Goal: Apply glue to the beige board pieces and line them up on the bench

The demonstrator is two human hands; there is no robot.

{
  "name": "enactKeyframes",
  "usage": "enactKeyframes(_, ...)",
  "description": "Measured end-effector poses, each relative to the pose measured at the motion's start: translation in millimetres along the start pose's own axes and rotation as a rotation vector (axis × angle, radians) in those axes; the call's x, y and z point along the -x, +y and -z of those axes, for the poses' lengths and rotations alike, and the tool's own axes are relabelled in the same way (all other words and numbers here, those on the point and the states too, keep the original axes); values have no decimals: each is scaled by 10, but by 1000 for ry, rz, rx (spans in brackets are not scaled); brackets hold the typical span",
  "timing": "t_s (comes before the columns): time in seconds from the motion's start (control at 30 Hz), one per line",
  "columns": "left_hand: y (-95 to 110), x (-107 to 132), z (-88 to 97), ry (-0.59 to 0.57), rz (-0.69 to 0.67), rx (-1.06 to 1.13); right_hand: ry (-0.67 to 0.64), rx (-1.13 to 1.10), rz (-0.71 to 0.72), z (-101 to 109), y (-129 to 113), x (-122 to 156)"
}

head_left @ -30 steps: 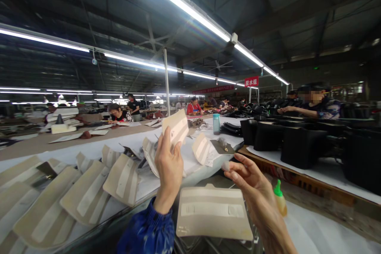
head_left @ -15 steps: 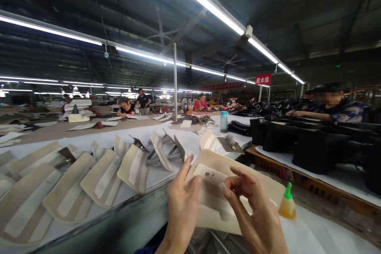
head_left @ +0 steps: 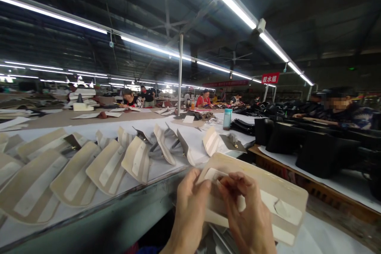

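Observation:
A beige panel (head_left: 282, 178), like a bag flap, with lighter strips across its inner face, tilts in front of me. My left hand (head_left: 192, 202) grips it at its left end, thumb on the near face. Thumb and fingers of my right hand (head_left: 245, 206) are pinched over the strip near that end, on a small white piece (head_left: 219, 183) mostly hidden by the fingers. A small pale patch (head_left: 281, 208) sits on the strip's right part. What lies under my right fingertips is covered.
Several similar beige panels (head_left: 133, 160) lean in rows on the white-covered table (head_left: 104, 127) at left. A blue bottle (head_left: 227, 119) stands farther back. At right, black bag pieces (head_left: 315, 152) line another table, with a co-worker (head_left: 342, 107) behind. Below the panel are grey pieces (head_left: 222, 240).
My right hand has moved left along the panel, its fingertips now pressed near my left thumb. The panel has shifted right in view, and the green-capped glue bottle is no longer visible.

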State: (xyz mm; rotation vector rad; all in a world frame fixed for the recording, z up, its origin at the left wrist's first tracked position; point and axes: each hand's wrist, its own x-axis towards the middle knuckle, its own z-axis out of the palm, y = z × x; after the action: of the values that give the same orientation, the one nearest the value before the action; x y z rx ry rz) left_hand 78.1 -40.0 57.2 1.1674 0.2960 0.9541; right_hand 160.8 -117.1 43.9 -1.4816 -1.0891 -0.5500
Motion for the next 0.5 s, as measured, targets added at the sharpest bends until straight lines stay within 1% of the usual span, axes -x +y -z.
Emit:
enactKeyframes(0.1,66,-1,-3,-21,60,48,-74,39,59,21,64,-36)
enactKeyframes(0.17,89,-25,-16,6,68,43,-107,59,102,22,122,-62)
enactKeyframes(0.3,55,-106,-59,4,139,143,-187,131,212,-7,235,-109)
enactKeyframes(0.33,33,-123,-64,1,159,171,-204,135,216,-16,252,-119)
enactKeyframes(0.4,-16,-142,-63,25,192,193,-228,99,180,-25,271,-138)
enactKeyframes(0.5,-88,-127,-34,59,184,176,-229,-53,105,-2,268,-154)
